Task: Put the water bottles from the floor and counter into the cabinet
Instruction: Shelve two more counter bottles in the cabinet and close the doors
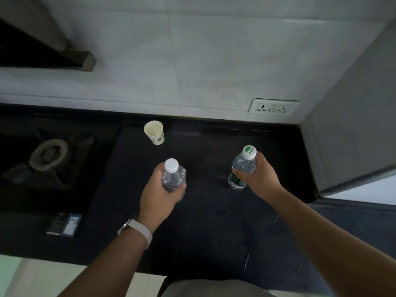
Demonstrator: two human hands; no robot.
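Clear bottle [174, 179]: plain white cap and see-through body, standing roughly upright over the dark tabletop [214, 228], left of centre.
Green-label bottle [243, 166]: white cap with a green mark, tilted slightly so the cap leans right. It is over the tabletop and well apart from the clear bottle.
Contact with surface: it is unclear whether either bottle base rests on the tabletop or is lifted just off it.
Left grip [158, 196]: fingers and thumb are curled round the lower body of the clear bottle, holding it from the left side, with the cap and shoulder free above the hand.
Right grip [262, 174]: wrapped round the shoulder of the green-label bottle just below the cap, with the green label showing beneath the fingers.
Wristband [137, 230]: a pale strap on the left wrist.
Paper cup [154, 135]: cream with a small dark print, standing open side up near the back of the tabletop, beyond the clear bottle.
Gas burner [49, 156]: set into the dark hob on the left.
Small packet [64, 226]: dark blue and white, lying flat near the front left edge.
Wall socket [274, 108]: a white plate on the tiled wall, low down behind the green-label bottle.
Grey panel [353, 125]: rises at the right end of the tabletop.
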